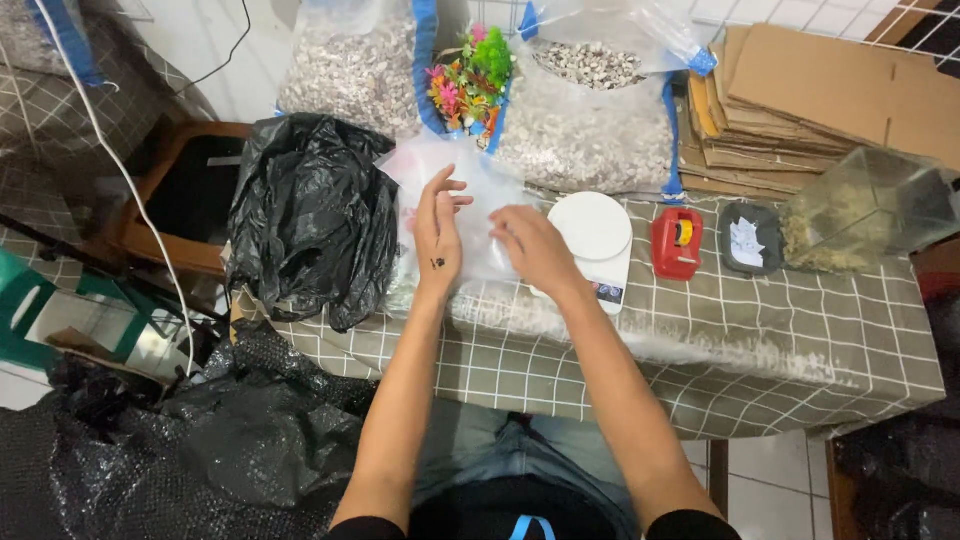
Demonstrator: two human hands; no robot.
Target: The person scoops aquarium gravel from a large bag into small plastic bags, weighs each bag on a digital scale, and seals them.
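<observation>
My left hand (437,228) and my right hand (532,245) both rest on a clear plastic bag (478,185) that lies flat on the checked tablecloth (760,330). The left hand's fingers are spread, pressing the bag's left part. My right hand lies palm down on its right part, fingers pointing left. Just right of that hand stands a white round kitchen scale (592,228).
A crumpled black plastic bag (310,215) sits to the left. Two large clear sacks of pale chips (585,130) and colourful artificial flowers (468,82) stand behind. A red tape dispenser (677,243), a dark tray (750,238), a clear box (865,212) and stacked cardboard (800,95) lie to the right.
</observation>
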